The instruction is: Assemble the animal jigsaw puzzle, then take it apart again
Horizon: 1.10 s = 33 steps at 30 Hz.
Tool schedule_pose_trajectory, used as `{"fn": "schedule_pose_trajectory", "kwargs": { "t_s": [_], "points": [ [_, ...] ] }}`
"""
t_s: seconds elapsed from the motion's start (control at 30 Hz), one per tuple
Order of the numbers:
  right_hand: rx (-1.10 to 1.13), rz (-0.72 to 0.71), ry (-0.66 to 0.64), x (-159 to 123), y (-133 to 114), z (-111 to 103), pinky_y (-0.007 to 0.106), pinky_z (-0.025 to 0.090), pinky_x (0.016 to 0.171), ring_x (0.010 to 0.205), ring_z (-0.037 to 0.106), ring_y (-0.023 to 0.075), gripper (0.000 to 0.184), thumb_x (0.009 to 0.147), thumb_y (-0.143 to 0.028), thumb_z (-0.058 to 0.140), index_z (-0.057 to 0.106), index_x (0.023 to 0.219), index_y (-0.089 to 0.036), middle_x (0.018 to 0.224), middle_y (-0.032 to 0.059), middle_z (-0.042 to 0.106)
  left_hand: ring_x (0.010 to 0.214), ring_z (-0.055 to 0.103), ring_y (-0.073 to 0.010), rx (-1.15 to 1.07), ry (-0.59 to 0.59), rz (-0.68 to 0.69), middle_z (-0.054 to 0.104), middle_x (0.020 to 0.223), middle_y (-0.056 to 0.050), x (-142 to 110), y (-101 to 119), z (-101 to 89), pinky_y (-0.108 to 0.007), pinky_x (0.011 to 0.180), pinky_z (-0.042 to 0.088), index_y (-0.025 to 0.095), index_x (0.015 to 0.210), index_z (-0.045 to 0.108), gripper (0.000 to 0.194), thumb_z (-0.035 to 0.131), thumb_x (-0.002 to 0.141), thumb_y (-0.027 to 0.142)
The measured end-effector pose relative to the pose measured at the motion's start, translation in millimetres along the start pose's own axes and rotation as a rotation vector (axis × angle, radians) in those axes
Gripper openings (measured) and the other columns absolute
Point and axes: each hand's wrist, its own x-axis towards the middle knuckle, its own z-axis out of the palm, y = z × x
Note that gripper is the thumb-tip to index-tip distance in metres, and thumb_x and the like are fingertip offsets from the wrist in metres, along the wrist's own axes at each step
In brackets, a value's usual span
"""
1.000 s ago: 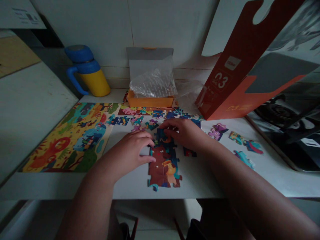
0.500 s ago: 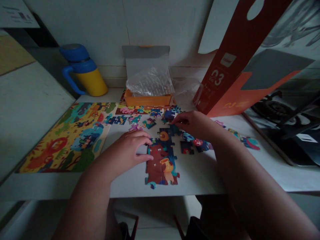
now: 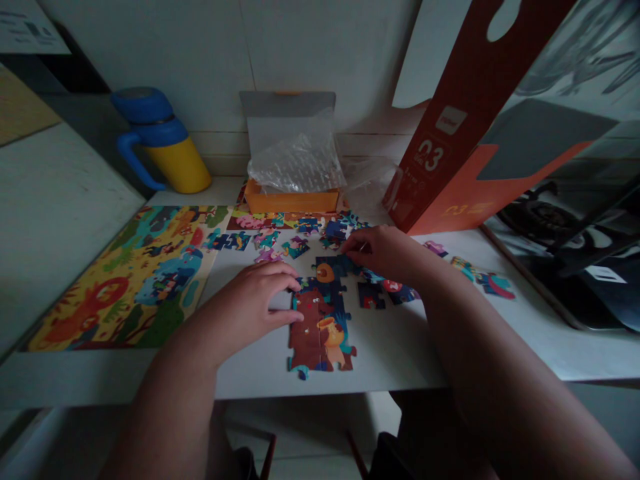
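Observation:
A partly joined jigsaw (image 3: 313, 327) with a brown bear and a honey pot lies on the white tabletop. My left hand (image 3: 260, 290) rests at its left edge, thumb and fingers apart, the fingertips touching its border. At the section's upper right corner, my right hand (image 3: 383, 250) pinches a dark blue puzzle piece (image 3: 345, 265), partly hidden by the fingers. That piece lies against the piece with an orange round shape (image 3: 325, 271). Loose pieces, among them a dark one with red (image 3: 371, 297), lie beneath and beside my right hand.
A colourful picture sheet (image 3: 125, 287) lies at left, below a blue and yellow flask (image 3: 175, 157). An open orange box (image 3: 293, 202) holding clear plastic stands at the back. To the right are a tall red box (image 3: 440, 147) and a gas stove (image 3: 555, 260). More pieces (image 3: 295, 247) lie scattered behind.
My right hand has brought the dark blue piece slightly left, closer against the joined section. My left hand keeps its place by the bear. The view has shifted a little.

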Motion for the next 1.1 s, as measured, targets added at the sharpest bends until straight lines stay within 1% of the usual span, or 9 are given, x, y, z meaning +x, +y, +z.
{"fn": "schedule_pose_trajectory", "kwargs": {
  "t_s": [0.27,0.43,0.6,0.7,0.77,0.83,0.87,0.97,1.1],
  "points": [
    [-0.023,0.050,-0.026,0,-5,-2,0.030,0.049,0.071,0.077,0.073,0.0189,0.014,0.093,-0.027,0.074,0.083,0.103,-0.024,0.091,0.0030,0.083,0.126,0.069,-0.0272,0.006,0.010,0.014,0.075,0.131,-0.008,-1,-1,0.1,-0.047,0.113,0.056,0.022,0.111,0.078,0.033,0.092,0.084,0.034],
    [-0.058,0.056,-0.069,2,-7,0,0.029,0.046,0.069,0.076,0.070,0.0191,0.018,0.091,-0.030,0.078,0.082,0.106,-0.022,0.091,0.0043,0.081,0.125,0.069,-0.0274,0.014,0.007,0.010,0.075,0.130,-0.008,-1,1,-1.0,-0.046,0.112,0.056,0.022,0.110,0.078,0.033,0.093,0.083,0.033],
    [-0.076,0.025,-0.033,1,-7,-3,0.029,0.047,0.071,0.078,0.071,0.0188,0.018,0.094,-0.032,0.073,0.082,0.107,-0.023,0.094,0.0049,0.081,0.123,0.070,-0.0275,0.008,0.011,0.021,0.076,0.128,-0.007,-1,1,0.0,-0.047,0.112,0.056,0.023,0.106,0.078,0.030,0.093,0.082,0.033],
    [-0.119,0.064,-0.036,-2,-5,-10,0.028,0.046,0.070,0.078,0.071,0.0187,0.016,0.097,-0.030,0.068,0.081,0.101,-0.022,0.092,0.0046,0.082,0.122,0.070,-0.0278,0.029,0.044,0.021,0.076,0.126,-0.008,-1,-2,-0.5,-0.046,0.110,0.057,0.022,0.104,0.077,0.026,0.091,0.084,0.031],
    [-0.162,0.105,-0.057,-4,-5,-15,0.028,0.045,0.068,0.076,0.071,0.0186,0.015,0.096,-0.028,0.068,0.081,0.097,-0.021,0.090,0.0048,0.081,0.122,0.070,-0.0276,0.078,0.122,-0.026,0.076,0.124,-0.009,-2,-6,-2.8,-0.044,0.110,0.056,0.021,0.106,0.076,0.022,0.086,0.088,0.030],
    [-0.198,0.130,-0.069,-5,-4,-18,0.028,0.043,0.067,0.076,0.071,0.0190,0.017,0.097,-0.030,0.067,0.080,0.097,-0.020,0.088,0.0054,0.081,0.119,0.070,-0.0278,0.152,0.201,-0.116,0.075,0.123,-0.009,-3,-10,-6.3,-0.045,0.111,0.055,0.020,0.109,0.075,0.018,0.080,0.093,0.029],
    [-0.215,0.139,-0.070,-5,-4,-19,0.029,0.043,0.066,0.076,0.070,0.0194,0.018,0.098,-0.031,0.066,0.080,0.097,-0.020,0.088,0.0058,0.081,0.118,0.070,-0.0285,0.193,0.221,-0.165,0.075,0.123,-0.010,-4,-13,-8.0,-0.046,0.111,0.055,0.020,0.110,0.075,0.017,0.076,0.095,0.029],
    [-0.259,0.147,-0.074,-5,-2,-17,0.030,0.039,0.064,0.075,0.069,0.0205,0.022,0.099,-0.035,0.063,0.080,0.096,-0.020,0.088,0.0070,0.080,0.118,0.069,-0.0331,0.294,0.208,-0.278,0.074,0.124,-0.014,-8,-21,-11.5,-0.050,0.110,0.054,0.018,0.113,0.074,0.022,0.071,0.097,0.033],
    [-0.310,0.135,-0.073,-3,1,-14,0.032,0.036,0.063,0.072,0.065,0.0200,0.029,0.101,-0.041,0.059,0.078,0.092,-0.021,0.086,0.0075,0.078,0.120,0.068,-0.0363,0.341,0.185,-0.333,0.073,0.126,-0.017,-13,-26,-10.8,-0.050,0.107,0.055,0.017,0.115,0.075,0.031,0.068,0.099,0.043]
  ]
}}
